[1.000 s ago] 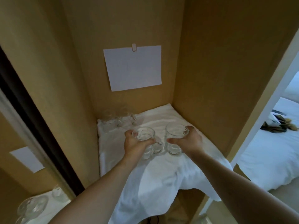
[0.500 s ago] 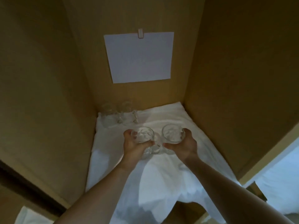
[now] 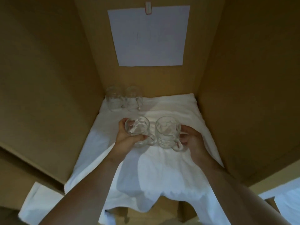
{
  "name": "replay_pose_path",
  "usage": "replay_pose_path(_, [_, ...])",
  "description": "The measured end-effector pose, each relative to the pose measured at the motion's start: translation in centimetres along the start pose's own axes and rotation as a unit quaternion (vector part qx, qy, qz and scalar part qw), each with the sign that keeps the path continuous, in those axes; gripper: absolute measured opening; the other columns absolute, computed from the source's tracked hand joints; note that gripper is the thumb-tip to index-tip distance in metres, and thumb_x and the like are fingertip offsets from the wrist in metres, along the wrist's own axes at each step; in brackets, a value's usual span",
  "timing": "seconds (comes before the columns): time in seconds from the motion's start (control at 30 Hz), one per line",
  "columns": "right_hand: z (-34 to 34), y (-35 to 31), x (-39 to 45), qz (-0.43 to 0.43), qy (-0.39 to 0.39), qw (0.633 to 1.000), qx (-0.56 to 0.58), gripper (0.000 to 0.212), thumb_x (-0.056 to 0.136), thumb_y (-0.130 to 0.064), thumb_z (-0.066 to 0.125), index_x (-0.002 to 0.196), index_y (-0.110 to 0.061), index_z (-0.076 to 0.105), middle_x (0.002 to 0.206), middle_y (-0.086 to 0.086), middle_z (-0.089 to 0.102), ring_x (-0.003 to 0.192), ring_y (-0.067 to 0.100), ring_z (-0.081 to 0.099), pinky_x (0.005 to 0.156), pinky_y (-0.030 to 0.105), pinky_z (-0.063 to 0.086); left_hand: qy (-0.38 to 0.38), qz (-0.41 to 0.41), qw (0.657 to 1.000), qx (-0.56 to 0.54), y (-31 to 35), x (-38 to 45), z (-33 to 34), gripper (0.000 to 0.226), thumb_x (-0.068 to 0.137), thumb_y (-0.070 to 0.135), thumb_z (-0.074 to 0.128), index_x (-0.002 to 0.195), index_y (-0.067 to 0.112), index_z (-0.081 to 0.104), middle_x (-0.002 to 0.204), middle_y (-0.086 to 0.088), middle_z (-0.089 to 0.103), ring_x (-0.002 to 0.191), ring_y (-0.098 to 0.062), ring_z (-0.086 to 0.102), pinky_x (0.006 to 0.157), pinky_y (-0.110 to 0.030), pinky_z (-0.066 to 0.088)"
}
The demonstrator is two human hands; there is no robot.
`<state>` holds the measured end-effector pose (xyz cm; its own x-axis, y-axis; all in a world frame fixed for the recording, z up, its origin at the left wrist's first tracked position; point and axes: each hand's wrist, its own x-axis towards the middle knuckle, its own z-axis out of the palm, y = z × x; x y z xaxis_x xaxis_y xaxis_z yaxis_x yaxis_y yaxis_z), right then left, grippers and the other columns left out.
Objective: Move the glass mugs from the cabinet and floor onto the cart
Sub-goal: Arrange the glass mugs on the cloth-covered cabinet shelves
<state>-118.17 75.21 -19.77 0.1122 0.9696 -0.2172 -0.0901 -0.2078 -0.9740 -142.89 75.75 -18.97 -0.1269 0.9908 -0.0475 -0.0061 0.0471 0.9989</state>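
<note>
Both hands are inside the cabinet (image 3: 48, 78), and we record each one wrapped around a clear glass mug. Left hand (image 3: 125, 140): fingers and thumb curled round the body of the left mug (image 3: 138, 129), which tilts so that its round mouth faces the camera; its loop handle points right. Right hand (image 3: 192, 140): fingers closed on the right mug (image 3: 167, 132) at the handle side, the curved handle showing below the fingertips. The two mugs sit just beside each other, nearly touching, over a white cloth (image 3: 162, 172). We cannot tell whether their bases rest on it.

Cloth: soft, creased, draped over the shelf's front edge. Two more glass mugs (image 3: 123, 99) stand upright at the back left corner, side by side. Cabinet walls: smooth, matte tan board. A white rectangular paper sheet (image 3: 151, 36) hangs on the back wall under a small clip (image 3: 148, 8).
</note>
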Motion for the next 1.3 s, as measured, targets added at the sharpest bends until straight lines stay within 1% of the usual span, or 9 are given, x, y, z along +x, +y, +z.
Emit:
replay_pose_path(0.13, [-0.1, -0.5, 0.6, 0.002, -0.133, 0.981, -0.139, 0.053, 0.077, -0.001, 0.073, 0.115, -0.035, 0.059, 0.114, -0.007, 0.067, 0.096, 0.007, 0.064, 0.079, 0.024, 0.052, 0.012, -0.002, 1.000, 0.018, 0.2, -0.4, 0.1, 0.092, 0.063, -0.021, 0.080, 0.135, 0.015, 0.036, 0.118, 0.004, 0.054, 0.088, 0.009, 0.064, 0.081, -0.019, 0.054])
replay_pose_path(0.27, [0.7, -0.7, 1.2, -0.012, -0.187, 0.967, -0.175, 0.069, 0.060, 0.003, 0.091, 0.118, -0.018, 0.060, 0.116, 0.006, 0.068, 0.101, 0.015, 0.064, 0.080, 0.028, 0.057, 0.011, -0.005, 1.000, 0.025, 0.1, -0.2, -0.1, 0.093, 0.062, -0.020, 0.081, 0.135, 0.016, 0.036, 0.122, 0.002, 0.053, 0.089, 0.010, 0.063, 0.077, -0.017, 0.054])
replay_pose_path(0.4, [1.0, -0.2, 1.6, 0.010, -0.139, 0.984, -0.110, 0.069, 0.052, -0.007, 0.095, 0.114, -0.015, 0.067, 0.097, -0.002, 0.074, 0.084, 0.009, 0.069, 0.061, 0.022, 0.053, -0.025, -0.018, 1.000, 0.006, 0.3, 0.8, -0.8, 0.091, 0.060, -0.018, 0.083, 0.130, 0.021, 0.040, 0.119, 0.004, 0.058, 0.093, 0.008, 0.065, 0.081, -0.022, 0.055])
replay_pose_path(0.57, [2.7, -2.1, 4.6, 0.015, -0.044, 0.997, -0.062, 0.074, 0.050, -0.036, 0.096, 0.118, -0.026, 0.068, 0.109, -0.004, 0.075, 0.099, 0.018, 0.073, 0.082, 0.042, 0.061, -0.070, -0.042, 0.996, -0.023, 1.4, 2.8, -2.1, 0.092, 0.043, 0.002, 0.089, 0.123, 0.021, 0.047, 0.116, -0.002, 0.064, 0.097, -0.006, 0.068, 0.081, -0.028, 0.055])
replay_pose_path(0.67, [4.2, -4.9, 7.4, 0.018, 0.011, 1.000, -0.021, 0.063, 0.068, -0.026, 0.092, 0.123, -0.024, 0.061, 0.116, 0.000, 0.070, 0.100, 0.021, 0.071, 0.081, 0.047, 0.061, -0.085, -0.046, 0.995, -0.014, 1.6, 3.9, -2.4, 0.089, 0.040, 0.007, 0.091, 0.119, 0.019, 0.051, 0.115, -0.006, 0.065, 0.101, -0.013, 0.068, 0.079, -0.027, 0.053])
replay_pose_path(0.83, [6.4, -8.3, 11.7, -0.035, 0.061, 0.977, -0.200, 0.117, 0.024, -0.055, 0.096, 0.130, -0.033, 0.052, 0.126, 0.000, 0.061, 0.110, 0.019, 0.063, 0.093, 0.038, 0.055, -0.119, -0.057, 0.991, -0.017, 2.1, 5.9, -3.5, 0.089, 0.044, 0.009, 0.093, 0.122, 0.002, 0.052, 0.108, -0.007, 0.065, 0.098, -0.017, 0.070, 0.078, -0.028, 0.056])
replay_pose_path(1.07, [9.9, -10.9, 15.0, -0.146, 0.053, 0.767, -0.622, 0.107, 0.057, -0.021, 0.093, 0.147, -0.027, 0.036, 0.142, 0.006, 0.038, 0.130, 0.033, 0.040, 0.102, 0.043, 0.042, -0.163, -0.077, 0.983, 0.014, 2.1, 7.6, -3.9, 0.078, 0.047, 0.019, 0.097, 0.113, 0.008, 0.055, 0.108, -0.007, 0.062, 0.102, -0.022, 0.068, 0.082, -0.035, 0.056])
replay_pose_path(1.2, [10.9, -9.4, 16.6, -0.268, 0.002, 0.642, -0.718, 0.088, 0.063, -0.003, 0.076, 0.142, -0.021, 0.042, 0.141, 0.007, 0.040, 0.126, 0.030, 0.041, 0.096, 0.043, 0.039, -0.183, -0.075, 0.980, -0.009, 3.2, 7.6, -3.7, 0.058, 0.059, 0.002, 0.090, 0.109, 0.015, 0.063, 0.104, -0.004, 0.068, 0.095, -0.012, 0.070, 0.077, -0.028, 0.056])
replay_pose_path(1.3, [11.8, -8.3, 17.7, -0.333, -0.013, 0.555, -0.762, 0.079, 0.067, 0.001, 0.069, 0.138, -0.021, 0.044, 0.144, 0.012, 0.035, 0.129, 0.031, 0.037, 0.099, 0.045, 0.038, -0.223, -0.070, 0.972, -0.010, 4.2, 7.4, -3.5, 0.051, 0.073, -0.019, 0.073, 0.082, 0.031, 0.078, 0.078, 0.012, 0.073, 0.080, -0.004, 0.071, 0.067, -0.019, 0.054])
